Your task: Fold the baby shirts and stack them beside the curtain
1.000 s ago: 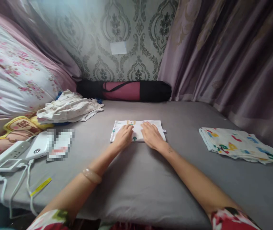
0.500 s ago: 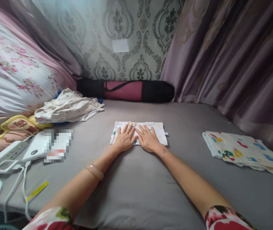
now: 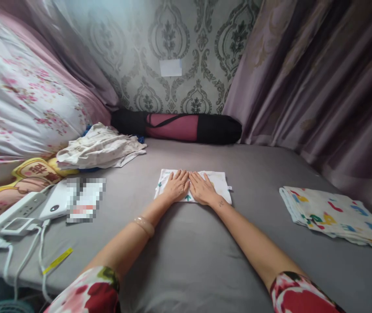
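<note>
A folded white cloth (image 3: 221, 179) with small coloured prints and a little tag on its right edge lies flat on the grey bed sheet (image 3: 179, 243). My left hand (image 3: 177, 184) rests palm down on its left half, fingers stretched out. Beside it, my right hand (image 3: 201, 188) lies flat on the middle of the cloth, its fingers also extended. The two hands nearly touch at the centre. Part of the cloth is hidden under them.
At the right lies a folded stack of printed cloth (image 3: 339, 213). Crumpled light clothes (image 3: 101, 145) sit at the back left. A power strip (image 3: 16, 217) with white cables and a white device (image 3: 57, 202) are at left. Along the wall lies a long black-and-maroon bag (image 3: 173, 127).
My hands have drawn closer together on the cloth, and my left hand's fingers are less spread. The whole view has shifted slightly.
</note>
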{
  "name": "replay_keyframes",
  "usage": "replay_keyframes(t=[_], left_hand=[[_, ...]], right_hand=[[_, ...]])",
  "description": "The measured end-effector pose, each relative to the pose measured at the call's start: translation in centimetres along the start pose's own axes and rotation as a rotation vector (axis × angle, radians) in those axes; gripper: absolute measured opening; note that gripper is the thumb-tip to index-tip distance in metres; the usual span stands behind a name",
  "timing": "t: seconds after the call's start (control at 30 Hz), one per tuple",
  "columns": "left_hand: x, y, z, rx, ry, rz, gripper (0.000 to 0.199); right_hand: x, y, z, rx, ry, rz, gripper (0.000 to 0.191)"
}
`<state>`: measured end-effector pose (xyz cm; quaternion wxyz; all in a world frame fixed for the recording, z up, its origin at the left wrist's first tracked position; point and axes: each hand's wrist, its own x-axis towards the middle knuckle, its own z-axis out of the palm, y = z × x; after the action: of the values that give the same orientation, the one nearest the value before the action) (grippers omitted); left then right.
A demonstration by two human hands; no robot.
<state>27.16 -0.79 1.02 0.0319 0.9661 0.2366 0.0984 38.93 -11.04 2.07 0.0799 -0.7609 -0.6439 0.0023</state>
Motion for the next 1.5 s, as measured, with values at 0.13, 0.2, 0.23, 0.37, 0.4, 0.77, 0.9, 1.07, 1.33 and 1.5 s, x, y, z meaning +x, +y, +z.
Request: replay_keyframes(t=[0.13, 0.2, 0.23, 0.37, 0.4, 0.77, 0.9, 1.07, 1.33, 1.5], left_hand=[[0.0, -0.2, 0.8, -0.009, -0.006, -0.006, 0.052], [0.1, -0.3, 0.5, -0.013, -0.032, -0.003, 0.052], [0.1, -0.4, 0.2, -0.018, -0.052, 0.002, 0.053], [0.0, -1.1, -0.7, -0.011, -0.054, -0.034, 0.056], [0.0, -1.3, -0.7, -0.003, -0.039, -0.053, 0.056], [-0.5, -2.1, -0.2, 0.014, -0.055, -0.085, 0.056], [-1.2, -2.4, -1.2, 0.058, -0.005, -0.109, 0.059], [-2.2, -3.5, -1.0, 0.061, -0.026, -0.203, 0.061], [-1.8, -5.2, 0.2, -0.073, -0.002, -0.153, 0.056], [-3.2, -7.0, 0.6, -0.174, 0.101, -0.148, 0.052]], right_hand=[[0.0, 0.1, 0.9, 0.020, 0.004, 0.016, 0.058], [0.0, 0.2, 0.7, 0.032, -0.008, 0.017, 0.059], [0.0, 0.4, 0.5, 0.040, -0.025, 0.015, 0.059], [-0.2, 1.1, -0.4, 0.041, -0.052, 0.030, 0.060], [-0.3, 1.2, -0.5, 0.031, -0.040, 0.045, 0.060], [-1.0, 1.8, 0.0, 0.074, -0.011, 0.085, 0.060], [-2.0, 2.6, -1.0, 0.076, 0.010, 0.159, 0.061], [-3.6, 3.7, -1.0, -0.017, 0.024, 0.301, 0.062], [-3.8, 4.3, -0.6, 0.003, -0.016, 0.325, 0.062], [-2.8, 2.5, -1.8, 0.013, 0.007, 0.305, 0.060]])
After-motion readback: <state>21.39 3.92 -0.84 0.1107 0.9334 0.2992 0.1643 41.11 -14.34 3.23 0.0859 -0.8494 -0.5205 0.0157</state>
